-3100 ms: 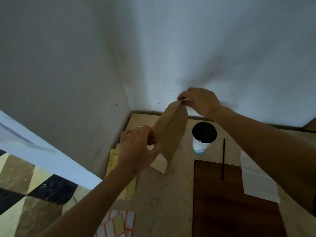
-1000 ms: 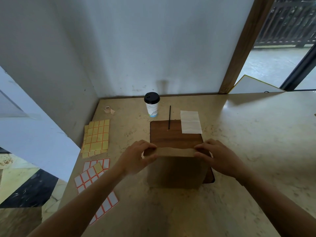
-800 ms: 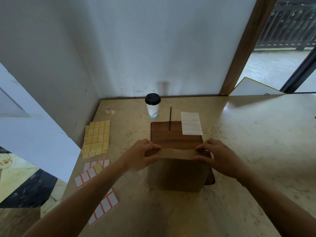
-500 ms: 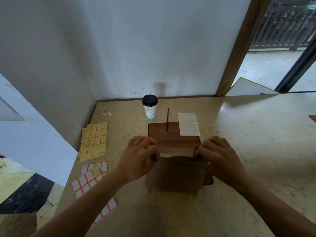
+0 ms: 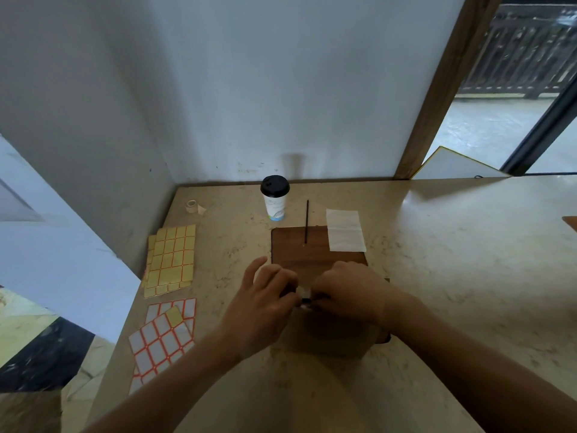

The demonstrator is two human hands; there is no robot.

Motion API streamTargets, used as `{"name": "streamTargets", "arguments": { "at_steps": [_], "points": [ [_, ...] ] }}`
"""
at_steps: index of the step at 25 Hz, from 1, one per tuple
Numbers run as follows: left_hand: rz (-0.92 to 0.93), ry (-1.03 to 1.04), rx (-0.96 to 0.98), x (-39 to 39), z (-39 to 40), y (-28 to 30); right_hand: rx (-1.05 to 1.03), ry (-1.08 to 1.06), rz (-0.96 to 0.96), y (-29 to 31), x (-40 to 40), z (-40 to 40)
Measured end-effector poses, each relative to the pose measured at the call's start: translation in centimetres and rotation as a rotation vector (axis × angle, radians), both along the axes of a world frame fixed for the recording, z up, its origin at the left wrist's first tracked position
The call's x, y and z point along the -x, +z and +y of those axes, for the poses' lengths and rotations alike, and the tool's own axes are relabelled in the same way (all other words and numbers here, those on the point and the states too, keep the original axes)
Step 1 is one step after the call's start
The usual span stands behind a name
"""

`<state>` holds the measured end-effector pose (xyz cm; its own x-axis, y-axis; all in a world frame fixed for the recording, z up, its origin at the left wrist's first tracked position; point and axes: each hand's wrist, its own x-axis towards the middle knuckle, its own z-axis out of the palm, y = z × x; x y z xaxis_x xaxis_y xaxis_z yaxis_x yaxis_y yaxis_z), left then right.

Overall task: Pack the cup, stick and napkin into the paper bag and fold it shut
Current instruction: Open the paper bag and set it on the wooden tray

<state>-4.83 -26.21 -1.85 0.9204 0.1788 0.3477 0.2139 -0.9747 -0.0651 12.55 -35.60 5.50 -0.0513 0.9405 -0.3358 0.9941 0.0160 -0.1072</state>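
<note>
Head view: both hands are brought together at the top edge of the paper bag (image 5: 331, 339), which lies on the surface (image 5: 452, 276), partly over a dark wooden board (image 5: 299, 254). The left hand (image 5: 265, 307) and right hand (image 5: 349, 295) have their fingers closed on the bag's edge, with fingertips almost touching. The cup (image 5: 274, 198), stick (image 5: 307, 221) and napkin (image 5: 345, 229) are seen farther back, outside the bag. Sticker sheets (image 5: 170, 260) lie at the left.
</note>
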Motion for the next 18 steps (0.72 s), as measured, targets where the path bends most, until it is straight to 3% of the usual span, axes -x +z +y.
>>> {"name": "streamTargets", "arguments": {
  "at_steps": [3,8,11,14,18],
  "points": [
    [0.027,0.007,0.015,0.1,-0.1,0.0,0.116,-0.047,0.065,-0.5,-0.1,0.9],
    [0.052,0.001,0.019,0.3,-0.2,1.0,0.029,-0.102,0.075,-0.8,-0.2,0.3],
    [0.158,-0.067,0.002,0.9,-0.2,2.1,0.034,-0.147,0.127,-1.0,-0.6,-0.4],
    [0.219,-0.057,-0.001,0.7,-0.7,4.0,0.031,-0.161,0.062,-1.6,-0.8,-1.0],
    [0.36,-0.056,-0.046,-3.3,-2.3,7.1,0.103,-0.168,0.054,-1.7,-0.6,-0.8]
  ]
}}
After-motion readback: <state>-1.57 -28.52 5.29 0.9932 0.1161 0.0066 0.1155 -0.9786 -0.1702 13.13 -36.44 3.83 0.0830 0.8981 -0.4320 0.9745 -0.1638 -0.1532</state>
